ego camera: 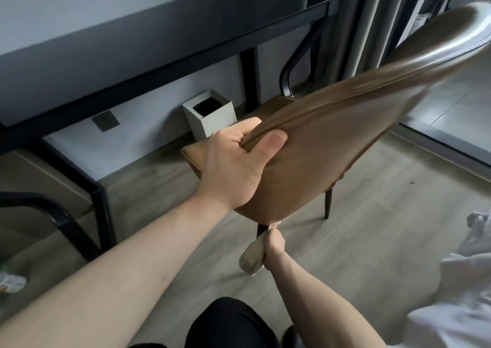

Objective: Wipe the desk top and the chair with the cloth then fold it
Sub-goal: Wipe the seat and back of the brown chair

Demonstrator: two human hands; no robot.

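- Cloth [251, 261]: a small beige rag, bunched into a soft lump, low down at the rear leg [261, 229] of the chair, just under the bottom edge of the backrest. It looks thin and limp, with a corner trailing below the fist.
- Right hand [273, 244] is clenched round the cloth, pressing it against the dark leg where that leg meets the upholstery.
- Left hand [239, 161] grasps the left edge of the chair backrest [332, 161], thumb on the rear face and fingers wrapped to the front.
- Chair: a curved shell in smooth tan leather-like covering with a glossy piped rim, a padded seat [192, 152] and slim black tapered legs. It seems to be tilted in the view, though the wide lens makes that hard to judge.
- Desk [186, 26]: a dark glass top on a black metal frame, standing beyond the chair; its right corner is near the grey curtain [353, 23].
- Under the desk, by the wall, a square white bin [212, 120] with a dark liner; the floor is pale wood-look plank.
- White bedding [465, 281] lies crumpled at the right edge of the view.
- Risks, as I judge them: the smooth covering could slip in the left hand's grip, letting the chair rock or drop back on its legs; a chair pushed forward might knock the bin or the desk frame.
- A tightly bunched cloth touches little surface, so the leg may be left part-wiped, and the folding still lies ahead.
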